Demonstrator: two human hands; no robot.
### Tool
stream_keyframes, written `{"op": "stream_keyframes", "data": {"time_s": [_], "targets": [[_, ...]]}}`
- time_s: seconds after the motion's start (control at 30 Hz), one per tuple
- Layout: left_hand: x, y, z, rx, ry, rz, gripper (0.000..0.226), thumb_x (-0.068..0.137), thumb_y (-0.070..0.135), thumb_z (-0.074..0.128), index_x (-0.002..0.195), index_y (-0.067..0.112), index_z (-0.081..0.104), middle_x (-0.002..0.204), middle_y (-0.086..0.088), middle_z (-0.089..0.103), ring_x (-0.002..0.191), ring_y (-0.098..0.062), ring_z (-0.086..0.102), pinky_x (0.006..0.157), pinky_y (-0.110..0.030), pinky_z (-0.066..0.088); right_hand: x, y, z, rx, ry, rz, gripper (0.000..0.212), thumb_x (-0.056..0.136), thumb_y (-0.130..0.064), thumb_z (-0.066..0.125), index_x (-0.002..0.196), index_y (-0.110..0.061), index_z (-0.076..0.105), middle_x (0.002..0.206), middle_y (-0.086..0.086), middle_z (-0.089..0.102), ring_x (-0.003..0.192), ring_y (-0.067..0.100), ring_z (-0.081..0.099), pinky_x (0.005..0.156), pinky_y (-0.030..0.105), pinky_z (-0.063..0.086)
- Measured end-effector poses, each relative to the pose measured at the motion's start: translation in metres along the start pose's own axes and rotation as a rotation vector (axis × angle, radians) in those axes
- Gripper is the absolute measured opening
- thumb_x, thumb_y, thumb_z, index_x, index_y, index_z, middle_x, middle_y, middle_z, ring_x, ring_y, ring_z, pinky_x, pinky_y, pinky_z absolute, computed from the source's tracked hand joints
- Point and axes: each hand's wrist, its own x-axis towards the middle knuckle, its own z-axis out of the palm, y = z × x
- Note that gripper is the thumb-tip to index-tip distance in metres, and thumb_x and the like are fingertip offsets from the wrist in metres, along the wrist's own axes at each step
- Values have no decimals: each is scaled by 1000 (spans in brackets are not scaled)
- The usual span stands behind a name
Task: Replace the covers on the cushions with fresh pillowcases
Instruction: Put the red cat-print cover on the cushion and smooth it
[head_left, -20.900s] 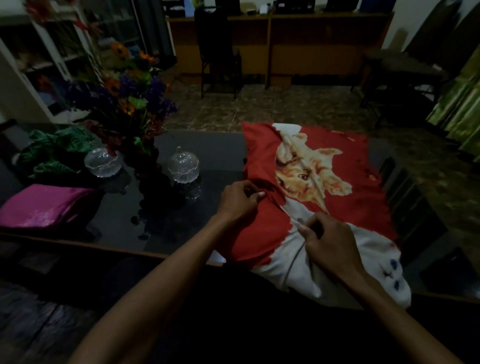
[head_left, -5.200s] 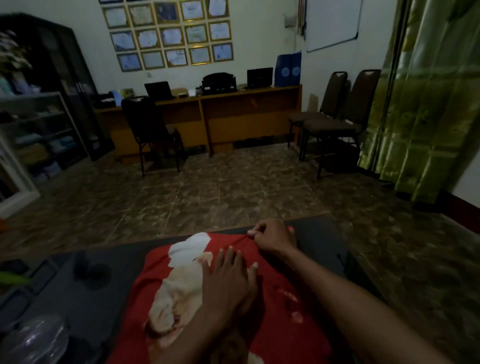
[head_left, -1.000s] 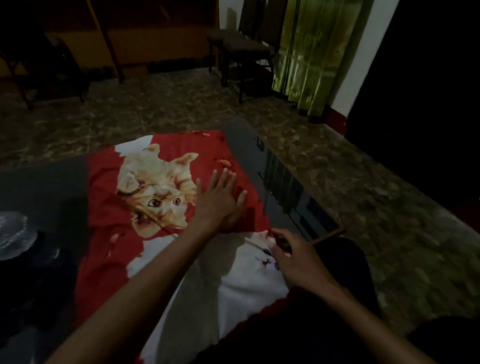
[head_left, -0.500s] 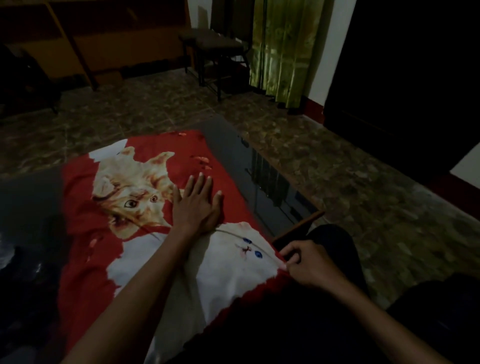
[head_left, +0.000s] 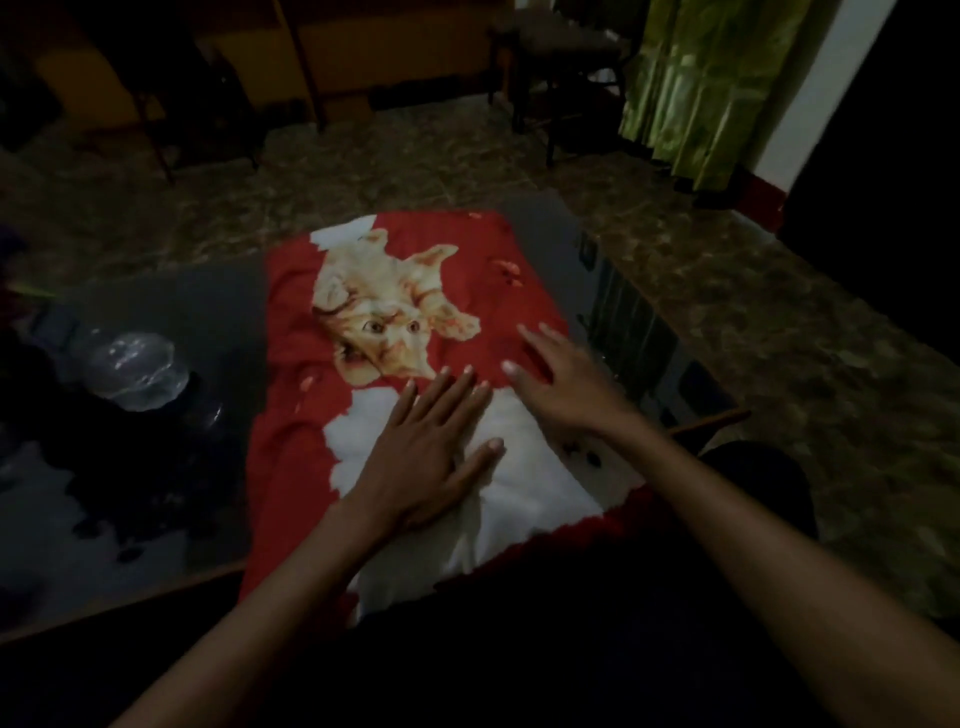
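The red cat-print pillowcase (head_left: 405, 332) lies flat on the dark glass counter (head_left: 171, 312), its near edge hanging over the counter's front rim; whether a cushion fills it I cannot tell. The left hand (head_left: 426, 457) rests palm down on the white lower part of the print, fingers (head_left: 441, 395) straight and slightly spread. The right hand (head_left: 561, 384) lies just beside it to the right, also flat, its fingers spread toward the cover's right edge. Neither pinches any fabric.

The step looks like smoothing the cover. To do it well, sweep both palms outward from the middle toward the corners, press evenly, and chase the wrinkles that sit left of the fingers, near the red edge.

Well to the left of the fingers stands a clear glass jar (head_left: 132, 371) among dark reflections. Beyond the fingertips the counter ends and a mottled tile floor (head_left: 415, 166) begins. Farther off stand a dark chair (head_left: 561, 62), a wooden desk (head_left: 363, 57), and, to the right, green curtains (head_left: 701, 88). The room is dim.
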Motion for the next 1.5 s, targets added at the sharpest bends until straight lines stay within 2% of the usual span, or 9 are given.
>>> {"op": "stream_keyframes", "data": {"time_s": [0.1,0.27,0.4,0.53,0.73,0.9,1.03,1.23,1.5], "targets": [[-11,-1,11,60,115,-1,68,101,62,19,159,27,21,167,7,10,154,-10,-3,124,-48,7,17,6,14,-174,-137,-19,70,98,-71,32,159,-44,9,170,-7,0,156,28,1,125,54,6],[-33,25,18,38,226,347,46,96,47,58,137,27,59,149,1,50,145,-18,36,121,-46,23,23,17,-15,-191,-238,-79,68,100,-65,37,160,-39,20,169,-4,10,155,21,11,125,39,7],[-33,47,29,157,298,426,25,97,42,52,96,31,74,107,8,66,110,-14,61,98,-32,33,24,12,-22,-267,-288,-111,62,105,-58,32,160,-33,21,169,-1,10,156,17,9,125,37,6],[-38,49,33,225,406,486,27,97,34,53,77,23,67,80,4,58,80,-15,59,80,-30,36,21,9,-27,-285,-306,-117,58,108,-51,25,161,-27,20,169,-1,11,155,16,9,122,32,6],[-49,42,30,312,289,503,26,98,36,51,82,23,67,82,5,58,77,-16,58,78,-30,37,17,12,-23,-285,-311,-144,59,108,-51,25,161,-25,20,169,4,9,156,18,9,125,35,8],[-47,58,37,339,295,526,27,97,39,51,115,26,68,117,4,66,109,-14,57,89,-33,40,4,13,-5,-245,-192,-151,64,107,-55,26,162,-25,13,170,6,3,156,23,5,123,33,2],[-32,78,61,457,329,550,27,88,26,49,99,29,73,110,4,68,103,-18,54,82,-34,39,-3,17,2,-259,-195,-170,63,109,-50,23,163,-23,5,170,2,-4,156,15,-6,121,27,-7],[-12,101,78,616,185,627,41,77,27,35,74,34,76,101,11,71,100,-18,42,85,-32,33,-6,23,-13,-258,-270,-158,63,108,-53,22,163,-25,10,170,1,-1,156,16,-2,119,25,-3],[-25,84,69,289,177,585,36,86,33,41,96,28,74,106,6,70,101,-16,50,83,-32,33,-4,22,-17,-249,-285,-176,62,108,-54,22,162,-22,19,170,3,6,156,15,4,121,28,2]]}}
